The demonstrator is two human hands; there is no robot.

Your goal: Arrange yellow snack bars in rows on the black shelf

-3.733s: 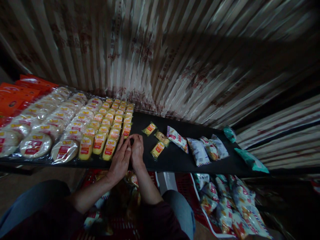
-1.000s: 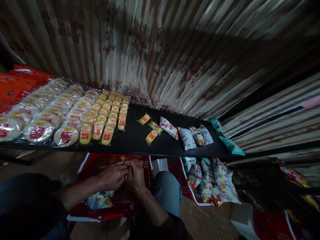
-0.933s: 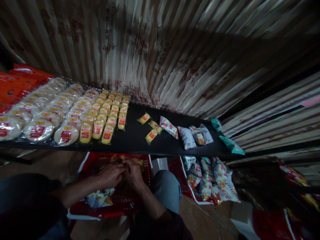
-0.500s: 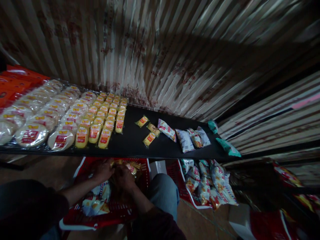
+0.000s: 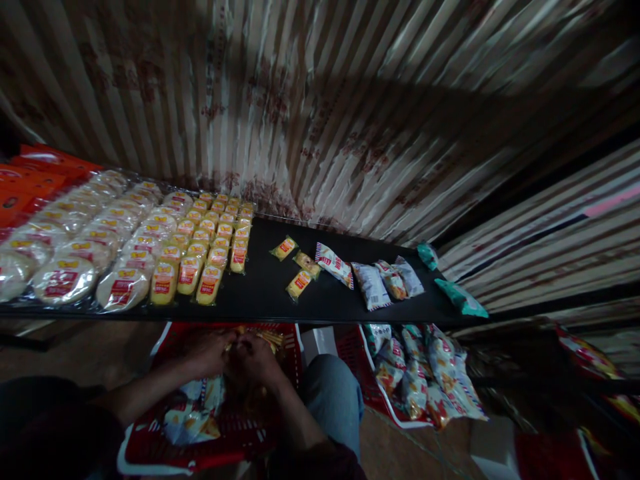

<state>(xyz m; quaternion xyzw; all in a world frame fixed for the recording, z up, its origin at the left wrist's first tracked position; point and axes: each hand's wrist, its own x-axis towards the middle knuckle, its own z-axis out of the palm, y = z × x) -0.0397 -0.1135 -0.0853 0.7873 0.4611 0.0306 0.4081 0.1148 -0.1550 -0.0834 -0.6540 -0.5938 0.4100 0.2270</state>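
Both hands are down inside a red plastic basket [image 5: 280, 437] below the black shelf [image 5: 265, 293]. My left hand [image 5: 205, 352] and my right hand [image 5: 253, 357] sit close together over small yellow packets [image 5: 270, 338] in the basket, fingers curled. What they grip is too dark to make out. A white snack bag [image 5: 193, 413] lies in the basket near my left forearm.
On the shelf lie rows of yellow packets [image 5: 207, 283] and round wrapped cakes [image 5: 65, 280] at left, loose yellow packets [image 5: 299, 283], snack bags [image 5: 370, 285] and green packets [image 5: 460, 298] at right. A second basket of snack bags [image 5: 425, 380] stands at right. Corrugated wall behind.
My hands left the shelf and dropped into the red basket, where they have kept shifting among the packets over the last second.
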